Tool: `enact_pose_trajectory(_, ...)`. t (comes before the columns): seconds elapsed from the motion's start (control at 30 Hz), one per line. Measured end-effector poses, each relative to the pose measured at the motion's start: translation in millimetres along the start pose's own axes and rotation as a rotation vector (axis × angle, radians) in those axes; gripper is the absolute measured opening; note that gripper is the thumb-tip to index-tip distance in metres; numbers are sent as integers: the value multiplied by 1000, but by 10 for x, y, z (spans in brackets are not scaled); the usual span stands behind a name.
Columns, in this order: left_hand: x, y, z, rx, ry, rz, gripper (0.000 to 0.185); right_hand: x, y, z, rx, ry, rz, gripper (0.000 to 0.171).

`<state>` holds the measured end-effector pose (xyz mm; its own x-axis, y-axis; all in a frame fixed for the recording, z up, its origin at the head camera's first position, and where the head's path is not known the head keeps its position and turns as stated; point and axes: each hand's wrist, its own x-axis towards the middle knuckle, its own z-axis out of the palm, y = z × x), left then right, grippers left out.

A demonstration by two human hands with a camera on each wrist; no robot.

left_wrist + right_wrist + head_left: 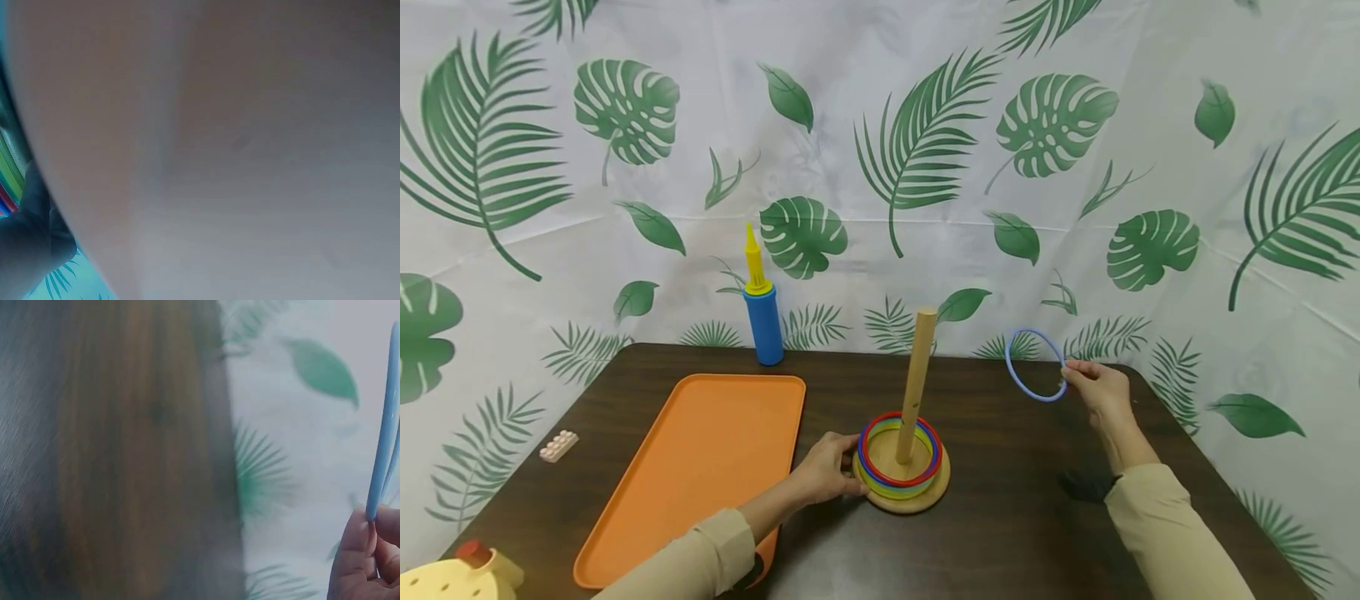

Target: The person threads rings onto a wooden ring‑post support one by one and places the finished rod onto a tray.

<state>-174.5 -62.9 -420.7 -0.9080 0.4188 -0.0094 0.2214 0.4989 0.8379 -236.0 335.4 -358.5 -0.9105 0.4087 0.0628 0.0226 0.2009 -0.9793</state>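
Several rings [898, 456] already sit on the peg [917, 385]. Right hand [1097, 387] pinches a blue ring [1034, 364] in the air beside it, not yet placed. Left hand [829, 468] rests, fingers relaxed, against the wooden base [934, 492]

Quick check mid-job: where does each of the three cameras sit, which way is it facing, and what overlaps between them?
Head: looks forward and down at the table; both sleeves, left hand on the peg base, right hand pinching the blue ring.
Left wrist: blocked by blurred skin; coloured rings at the edge.
Right wrist: along the table toward the leaf backdrop; fingertips.
Shared: blue ring, head and right wrist.
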Motion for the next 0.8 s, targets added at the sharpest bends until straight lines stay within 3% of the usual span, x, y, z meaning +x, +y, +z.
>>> enact_pose_trajectory(0.07, 4, -4, 0, -6, -1, 4, 74, -29, -87, 15, 76, -46, -17, 8)
enact_pose_trajectory(0.2, 9, -11, 2, -14, -3, 11, 74, -99, -258, 57, 181, -139, -45, 25)
enact_pose_trajectory(0.33, 10, -17, 5, -9, -4, 17, 74, -180, -425, 131, 257, -200, -65, 27)
enact_pose_trajectory(0.8, 12, -30, 9, 7, 0, 22, 74, -476, -944, 450, 344, -377, -184, 18)
